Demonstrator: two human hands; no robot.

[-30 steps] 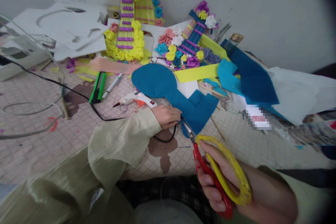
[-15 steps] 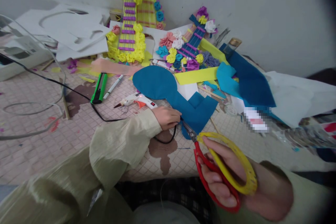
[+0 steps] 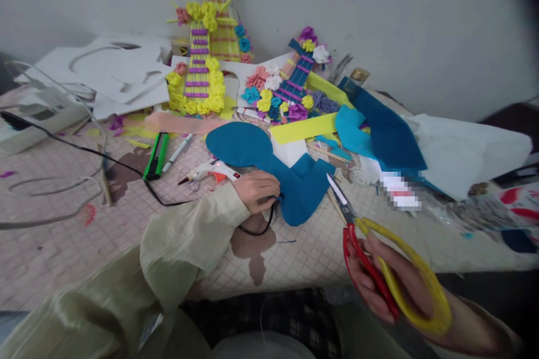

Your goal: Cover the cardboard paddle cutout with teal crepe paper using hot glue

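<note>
Holding the edge of a blue sheet in the middle of the frame, under the bent fingers of the left hand; cannot make out the thumb. Spreading flat over the table, with a rounded lobe toward upper left, a narrower waist near the knuckles and a broader, angular part toward the right.

Grasping scissors in the right hand, at lower right of the frame, with fingers wrapped around the red handle and thumb against the yellow one. Pointing the blades up and to the left, with the tip right at the sheet's right edge; cannot tell whether touching it.

Just above the left wrist, a white glue gun with an orange trigger. Farther left, side by side, a green cutter and a white pen. Running in from the left edge of the frame, a black cord, looping out below the left hand.

Beyond the sheet, a yellow strip; at right, a dark blue piece. Across the top, a yellow guitar-like model and a smaller blue one, both trimmed with crumpled flowers.
</note>
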